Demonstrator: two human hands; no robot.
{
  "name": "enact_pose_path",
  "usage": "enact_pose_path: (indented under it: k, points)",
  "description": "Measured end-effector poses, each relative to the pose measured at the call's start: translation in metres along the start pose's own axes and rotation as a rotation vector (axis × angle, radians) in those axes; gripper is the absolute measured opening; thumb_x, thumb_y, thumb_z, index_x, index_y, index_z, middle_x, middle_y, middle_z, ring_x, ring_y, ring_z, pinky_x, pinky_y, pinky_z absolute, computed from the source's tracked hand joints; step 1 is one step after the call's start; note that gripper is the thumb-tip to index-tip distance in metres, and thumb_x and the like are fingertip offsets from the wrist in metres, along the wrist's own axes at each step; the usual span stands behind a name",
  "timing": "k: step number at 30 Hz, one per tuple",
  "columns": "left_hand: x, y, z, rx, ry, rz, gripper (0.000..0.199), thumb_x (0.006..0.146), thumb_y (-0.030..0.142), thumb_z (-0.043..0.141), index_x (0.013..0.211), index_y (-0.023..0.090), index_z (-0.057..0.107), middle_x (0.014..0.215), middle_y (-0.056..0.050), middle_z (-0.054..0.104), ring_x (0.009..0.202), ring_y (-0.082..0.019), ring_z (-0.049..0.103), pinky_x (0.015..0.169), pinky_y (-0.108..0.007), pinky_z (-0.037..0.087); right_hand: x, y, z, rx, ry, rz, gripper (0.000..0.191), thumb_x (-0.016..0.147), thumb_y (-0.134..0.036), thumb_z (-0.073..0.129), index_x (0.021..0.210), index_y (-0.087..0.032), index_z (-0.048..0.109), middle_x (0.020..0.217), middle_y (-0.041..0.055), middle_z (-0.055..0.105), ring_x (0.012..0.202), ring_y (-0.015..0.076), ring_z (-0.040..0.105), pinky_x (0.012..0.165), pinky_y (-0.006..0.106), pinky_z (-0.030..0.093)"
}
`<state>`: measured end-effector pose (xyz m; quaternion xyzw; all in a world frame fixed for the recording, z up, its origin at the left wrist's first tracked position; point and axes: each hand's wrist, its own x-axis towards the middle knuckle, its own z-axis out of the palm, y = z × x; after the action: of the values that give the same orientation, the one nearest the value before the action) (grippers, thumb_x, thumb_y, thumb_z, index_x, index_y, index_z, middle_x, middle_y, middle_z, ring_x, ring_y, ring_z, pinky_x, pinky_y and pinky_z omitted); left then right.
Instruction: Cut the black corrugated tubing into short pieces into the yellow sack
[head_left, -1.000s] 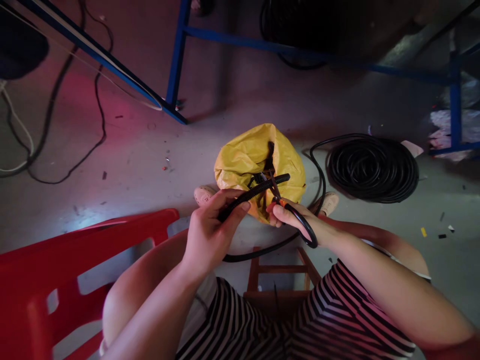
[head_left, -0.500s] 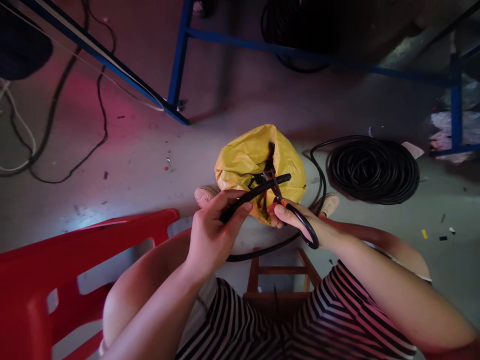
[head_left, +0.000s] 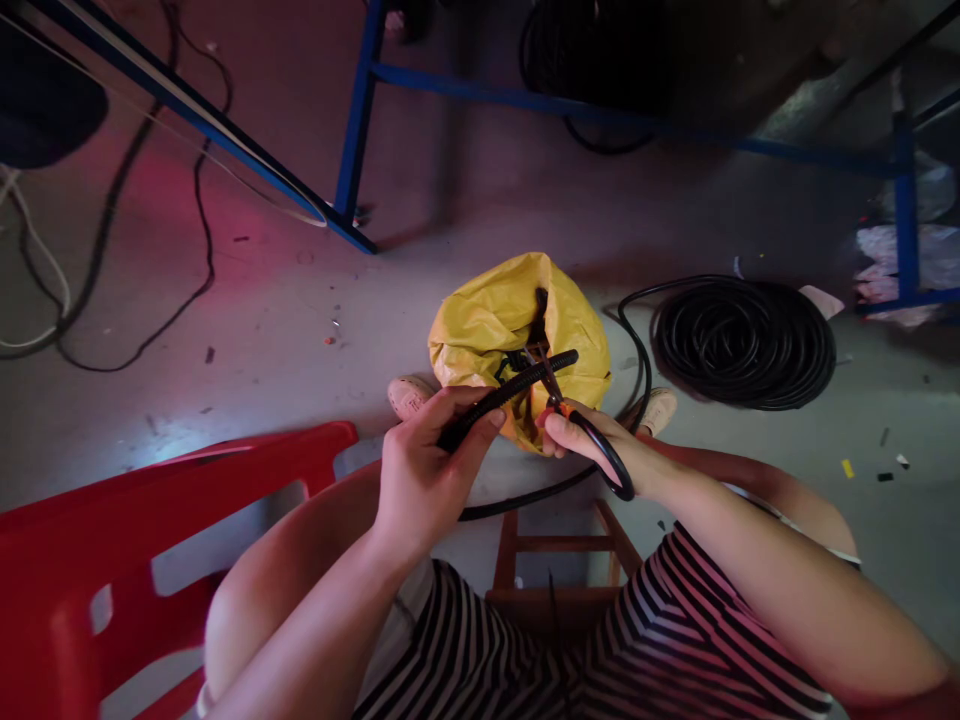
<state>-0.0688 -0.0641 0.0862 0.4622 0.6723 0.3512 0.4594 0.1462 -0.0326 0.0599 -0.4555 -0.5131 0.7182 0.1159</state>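
Between the thumb and fingers of my left hand [head_left: 431, 455] is a black ribbed tube [head_left: 517, 385], its free end pointing up to the right. My right hand [head_left: 600, 445] is closed on scissors [head_left: 616, 462] with black handles and an orange part near the pivot. The scissor blades are at the tube, a little short of its free end; whether they touch it is hard to tell. Below both hands a yellow bag [head_left: 491, 305] stands open on the floor, with dark pieces inside.
A large coil of black tube [head_left: 746, 345] lies on the floor at the right. A red plastic chair [head_left: 187, 480] is at the left, and a wooden stool [head_left: 562, 543] is between the legs. Blue metal frames [head_left: 480, 85] cross the far side.
The view has shifted very slightly. Both hands keep their hold on the tube and the scissors, with the blades at nearly the same spot on the tube.
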Motion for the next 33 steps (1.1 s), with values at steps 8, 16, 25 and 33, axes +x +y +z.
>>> enact_pose_path:
  k: [8, 16, 25, 33]
  points:
    - [0.003, -0.004, -0.003, -0.082, -0.058, -0.036, 0.022, 0.09, 0.039, 0.073, 0.106, 0.023, 0.072, 0.099, -0.004, 0.074, 0.087, -0.02, 0.068, 0.083, -0.035, 0.055, 0.001, 0.004, 0.0, 0.078, -0.025, 0.055, 0.061, 0.096, -0.078, 0.048, 0.089, -0.019, 0.062, 0.088, 0.0042, 0.065, 0.083, 0.0201, 0.059, 0.082, 0.036, 0.046]
    - [0.006, -0.004, -0.002, -0.173, -0.076, -0.063, 0.021, 0.09, 0.037, 0.074, 0.104, 0.022, 0.072, 0.1, -0.003, 0.073, 0.087, -0.018, 0.066, 0.082, -0.033, 0.053, -0.001, -0.003, 0.002, 0.129, -0.043, 0.075, 0.067, 0.091, -0.084, 0.048, 0.088, -0.018, 0.064, 0.087, 0.0044, 0.065, 0.083, 0.0203, 0.059, 0.083, 0.036, 0.047]
    - [0.005, -0.009, -0.003, -0.106, -0.068, -0.032, 0.024, 0.091, 0.039, 0.074, 0.106, 0.021, 0.072, 0.098, -0.004, 0.073, 0.088, -0.019, 0.065, 0.084, -0.034, 0.051, -0.001, -0.005, 0.001, 0.117, -0.023, 0.095, 0.069, 0.087, -0.087, 0.052, 0.09, -0.019, 0.062, 0.088, 0.0041, 0.063, 0.085, 0.0207, 0.059, 0.084, 0.037, 0.046]
    - [0.007, -0.008, -0.007, -0.085, -0.095, -0.043, 0.024, 0.091, 0.041, 0.072, 0.106, 0.021, 0.073, 0.098, -0.003, 0.074, 0.09, -0.02, 0.065, 0.085, -0.034, 0.05, 0.004, 0.004, 0.004, 0.093, 0.016, 0.029, 0.065, 0.091, -0.082, 0.051, 0.08, -0.019, 0.058, 0.077, 0.0015, 0.058, 0.074, 0.0166, 0.055, 0.072, 0.03, 0.044]
